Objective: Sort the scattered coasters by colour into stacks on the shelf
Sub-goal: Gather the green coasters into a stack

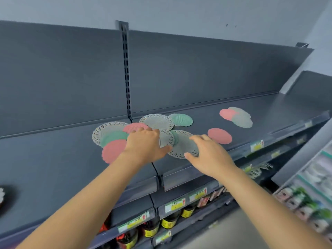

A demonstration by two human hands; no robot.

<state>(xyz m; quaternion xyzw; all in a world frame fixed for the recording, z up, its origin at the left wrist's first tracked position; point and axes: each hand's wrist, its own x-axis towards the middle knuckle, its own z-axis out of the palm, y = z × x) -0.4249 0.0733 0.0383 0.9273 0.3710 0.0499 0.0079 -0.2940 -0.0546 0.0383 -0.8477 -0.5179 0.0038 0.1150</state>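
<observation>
Round lacy coasters in pink, green and grey lie scattered on a dark grey shelf (pixel 53 168). A big grey one (pixel 106 129) at the left carries a green one (pixel 113 137) and a pink one (pixel 113 150). Another pink one (pixel 134 127), a grey one (pixel 157 122) and a green one (pixel 181 119) lie behind my hands. My left hand (pixel 145 144) rests with spread fingers on the middle pile. My right hand (pixel 208 153) hovers open over a large grey coaster (pixel 183 146). A lone pink coaster (pixel 219 136) and a small mixed pile (pixel 237 116) lie to the right.
The shelf's back panel and a slotted upright (pixel 126 72) rise behind the coasters. Lower shelves hold dark bottles with yellow labels (pixel 168 221) and price tags (pixel 256 146). Another rack with packaged goods (pixel 309 203) stands at the right. A pale lacy edge (pixel 1 194) shows at the far left.
</observation>
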